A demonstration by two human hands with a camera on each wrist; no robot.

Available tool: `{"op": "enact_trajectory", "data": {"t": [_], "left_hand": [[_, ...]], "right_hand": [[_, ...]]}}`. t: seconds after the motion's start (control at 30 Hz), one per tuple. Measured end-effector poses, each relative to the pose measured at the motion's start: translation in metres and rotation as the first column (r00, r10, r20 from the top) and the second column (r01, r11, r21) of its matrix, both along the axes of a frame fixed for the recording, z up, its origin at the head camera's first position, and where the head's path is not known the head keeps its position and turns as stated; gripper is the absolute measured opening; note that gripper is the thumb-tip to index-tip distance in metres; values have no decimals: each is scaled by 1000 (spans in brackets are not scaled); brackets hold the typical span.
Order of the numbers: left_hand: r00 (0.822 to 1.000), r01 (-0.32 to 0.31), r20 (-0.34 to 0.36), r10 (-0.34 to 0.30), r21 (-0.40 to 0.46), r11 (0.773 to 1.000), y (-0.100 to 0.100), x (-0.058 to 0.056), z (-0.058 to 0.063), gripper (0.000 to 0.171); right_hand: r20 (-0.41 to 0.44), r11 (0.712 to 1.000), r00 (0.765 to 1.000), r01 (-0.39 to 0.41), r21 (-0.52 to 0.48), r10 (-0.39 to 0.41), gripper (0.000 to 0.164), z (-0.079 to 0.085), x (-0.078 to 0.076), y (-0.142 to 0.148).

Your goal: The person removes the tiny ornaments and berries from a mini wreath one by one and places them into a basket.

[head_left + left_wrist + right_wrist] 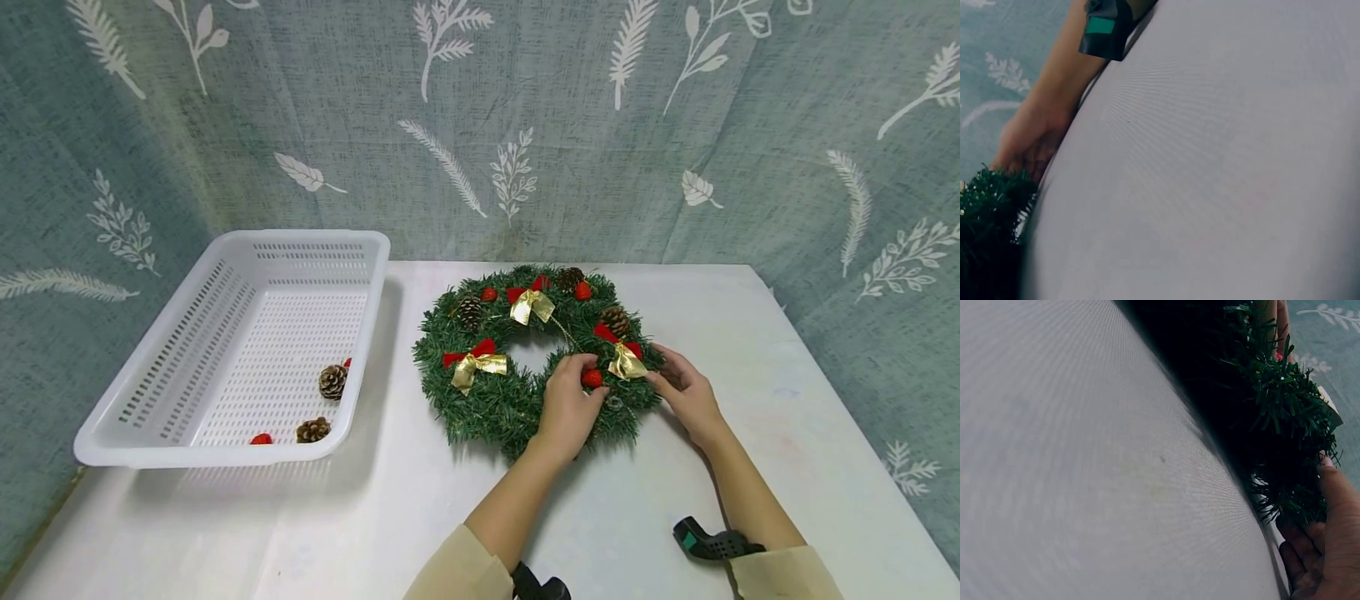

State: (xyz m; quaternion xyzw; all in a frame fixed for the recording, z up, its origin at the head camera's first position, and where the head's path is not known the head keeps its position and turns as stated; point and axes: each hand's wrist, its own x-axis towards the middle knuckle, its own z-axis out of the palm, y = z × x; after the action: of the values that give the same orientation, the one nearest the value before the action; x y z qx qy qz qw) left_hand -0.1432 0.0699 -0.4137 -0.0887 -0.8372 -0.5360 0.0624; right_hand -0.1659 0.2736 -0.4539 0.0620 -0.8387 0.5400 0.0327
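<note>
A green Christmas wreath (480,412) lies on the table, trimmed with gold-and-red bows (480,364), pine cones (470,312) and red berries (582,291). At its lower right, my left hand (566,408) pinches one red berry (592,378) between thumb and forefinger against the greenery. My right hand (692,404) grips the wreath's right edge, close beside a bow (626,362). In the right wrist view its thumb (1337,487) lies along the needles, with the other fingers low beside the rim. A thin gold cord (564,332) runs down across the wreath's centre opening.
A white perforated plastic basket (225,456) stands on the left of the table, with pine cones (312,430) and red berries (261,439) in it. Behind the white table (420,525) hangs a grey-green cloth (360,125) with white leaf prints.
</note>
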Motion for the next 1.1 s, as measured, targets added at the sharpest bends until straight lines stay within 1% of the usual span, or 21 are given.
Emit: {"op": "enact_trajectory", "data": {"t": [0.33,0.57,0.77,0.9,0.97,1.1], "left_hand": [[998,-11,-65,14,45,999,-1,2,-8,34],[989,-15,-147,22,48,999,-2,3,-11,29],[980,1,-200,11,60,998,-3,4,-12,30],[961,42,-276,-22,66,997,-5,7,-10,31],[944,68,-327,-36,85,994,-5,8,-9,30],[911,92,-411,-37,114,989,-4,9,-8,30]], "right_hand": [[8,1000,1000,9,8,-9,55,1,1,-2],[-1,1000,1000,4,25,-4,56,0,1,-1],[-18,1000,1000,1,12,-1,54,-3,0,0],[-23,1000,1000,8,18,-7,54,-3,0,0],[-22,1000,1000,15,22,-14,54,-2,0,0],[-20,999,1000,24,24,-24,53,0,0,-1]]}}
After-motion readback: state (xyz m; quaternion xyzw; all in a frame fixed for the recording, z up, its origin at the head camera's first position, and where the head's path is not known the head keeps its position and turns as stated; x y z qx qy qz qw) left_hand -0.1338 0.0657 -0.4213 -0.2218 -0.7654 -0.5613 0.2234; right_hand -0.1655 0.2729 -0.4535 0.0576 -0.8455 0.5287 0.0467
